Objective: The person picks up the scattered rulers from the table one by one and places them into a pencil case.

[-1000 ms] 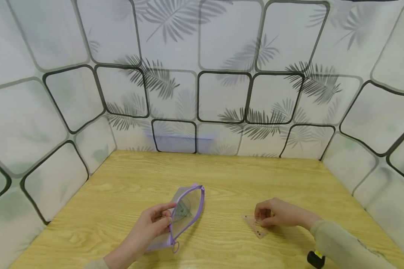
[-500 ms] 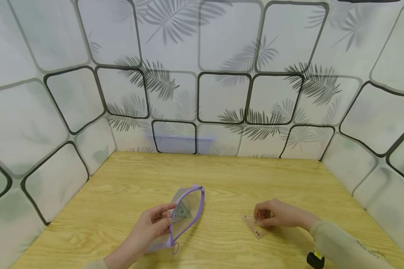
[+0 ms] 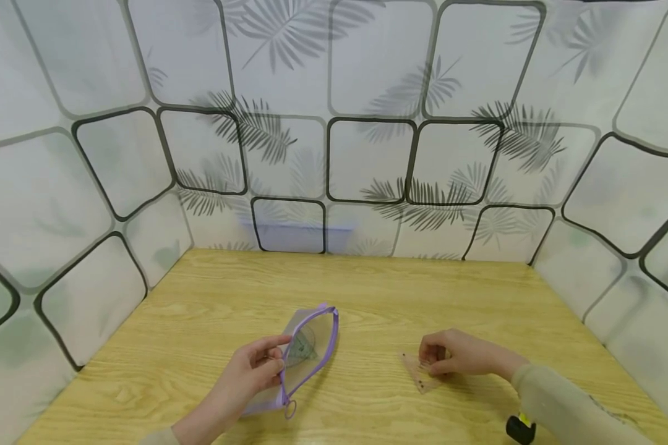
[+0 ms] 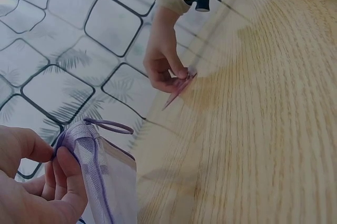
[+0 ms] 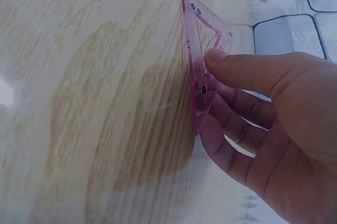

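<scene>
My left hand (image 3: pixel 250 371) pinches the near rim of a translucent zip pouch (image 3: pixel 329 352) with purple edging, thumb on one side and fingers on the other. The pouch mouth gapes toward the right, and its zip ends in a purple ring (image 3: pixel 291 408). Clear measuring pieces (image 3: pixel 303 347), one of them triangular with a dark green tint, show inside it. To the right, my right hand (image 3: pixel 461 353) holds a pink transparent set square (image 5: pixel 194 50) between thumb and fingers. The set square is tilted low over the table, its long scaled edge facing down in the right wrist view.
A wood-grain table (image 3: pixel 362 284) spreads beneath both hands. Pale cloth walls (image 3: pixel 367 161) with a grid and leaf print enclose the back and both sides. A small black and yellow item (image 3: pixel 520 428) is at the right sleeve.
The set square and my right hand have shifted very slightly to the left. The left hand and pouch have stayed put.
</scene>
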`<state>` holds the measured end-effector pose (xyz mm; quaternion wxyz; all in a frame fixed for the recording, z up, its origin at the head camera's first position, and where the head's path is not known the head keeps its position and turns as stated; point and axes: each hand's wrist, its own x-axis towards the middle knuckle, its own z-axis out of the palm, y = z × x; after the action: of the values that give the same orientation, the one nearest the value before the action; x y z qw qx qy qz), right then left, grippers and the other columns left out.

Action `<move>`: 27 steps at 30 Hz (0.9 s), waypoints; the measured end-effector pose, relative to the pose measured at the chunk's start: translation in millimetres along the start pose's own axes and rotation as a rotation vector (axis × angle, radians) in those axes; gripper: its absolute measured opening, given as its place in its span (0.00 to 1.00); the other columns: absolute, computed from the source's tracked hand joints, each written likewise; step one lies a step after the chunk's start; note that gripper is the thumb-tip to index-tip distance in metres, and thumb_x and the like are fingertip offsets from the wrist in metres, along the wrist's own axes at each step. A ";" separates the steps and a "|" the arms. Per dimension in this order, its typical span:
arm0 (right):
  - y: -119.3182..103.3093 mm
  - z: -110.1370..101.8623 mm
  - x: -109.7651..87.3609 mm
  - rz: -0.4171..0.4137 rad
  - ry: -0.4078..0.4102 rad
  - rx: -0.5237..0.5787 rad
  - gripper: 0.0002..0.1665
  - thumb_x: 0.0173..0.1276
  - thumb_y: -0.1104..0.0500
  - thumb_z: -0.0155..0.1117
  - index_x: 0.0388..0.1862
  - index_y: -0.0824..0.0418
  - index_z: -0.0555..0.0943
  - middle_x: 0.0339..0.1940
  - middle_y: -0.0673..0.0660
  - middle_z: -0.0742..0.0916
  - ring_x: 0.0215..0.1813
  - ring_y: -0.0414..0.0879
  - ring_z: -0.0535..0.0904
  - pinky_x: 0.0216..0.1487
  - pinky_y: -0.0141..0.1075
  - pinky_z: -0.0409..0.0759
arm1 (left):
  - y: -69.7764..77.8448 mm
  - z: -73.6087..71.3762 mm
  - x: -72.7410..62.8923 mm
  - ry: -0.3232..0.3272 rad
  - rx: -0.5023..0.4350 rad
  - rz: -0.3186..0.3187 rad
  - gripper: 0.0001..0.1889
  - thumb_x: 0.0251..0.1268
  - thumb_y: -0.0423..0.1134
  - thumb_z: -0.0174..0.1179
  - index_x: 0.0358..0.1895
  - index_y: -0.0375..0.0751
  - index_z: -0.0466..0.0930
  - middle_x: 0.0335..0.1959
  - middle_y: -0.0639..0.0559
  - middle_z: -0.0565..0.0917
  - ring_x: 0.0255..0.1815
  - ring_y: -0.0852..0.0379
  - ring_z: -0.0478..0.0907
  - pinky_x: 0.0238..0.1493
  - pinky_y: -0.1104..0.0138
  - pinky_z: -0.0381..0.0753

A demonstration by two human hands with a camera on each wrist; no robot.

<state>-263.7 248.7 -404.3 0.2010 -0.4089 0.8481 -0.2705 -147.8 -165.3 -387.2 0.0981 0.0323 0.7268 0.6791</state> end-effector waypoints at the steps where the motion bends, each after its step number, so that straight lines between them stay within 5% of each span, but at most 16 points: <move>1: -0.6 -0.5 0.1 -0.005 -0.003 0.001 0.07 0.70 0.52 0.64 0.42 0.53 0.80 0.31 0.45 0.83 0.31 0.30 0.75 0.32 0.28 0.79 | 0.0 -0.1 0.0 -0.001 0.000 0.000 0.29 0.68 0.32 0.55 0.71 0.29 0.64 0.41 0.54 0.73 0.40 0.62 0.74 0.46 0.68 0.85; 15: -13.9 -13.6 4.5 -0.045 -0.030 0.100 0.08 0.70 0.58 0.64 0.46 0.59 0.81 0.34 0.54 0.85 0.33 0.34 0.80 0.31 0.34 0.85 | -0.5 -0.8 0.1 0.002 0.005 0.011 0.28 0.67 0.31 0.54 0.70 0.29 0.64 0.41 0.53 0.74 0.41 0.62 0.74 0.46 0.67 0.85; 27: -28.5 -23.2 6.7 0.097 0.032 0.182 0.11 0.73 0.58 0.60 0.48 0.64 0.80 0.35 0.57 0.84 0.30 0.43 0.79 0.29 0.40 0.84 | 0.3 0.4 -1.1 0.021 0.000 0.001 0.29 0.67 0.32 0.56 0.70 0.29 0.65 0.40 0.54 0.74 0.42 0.61 0.75 0.47 0.66 0.85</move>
<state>-264.0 235.3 -369.5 0.2366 -0.3431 0.8419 -0.3429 -146.7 -165.1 -386.9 0.0899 0.0254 0.7276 0.6796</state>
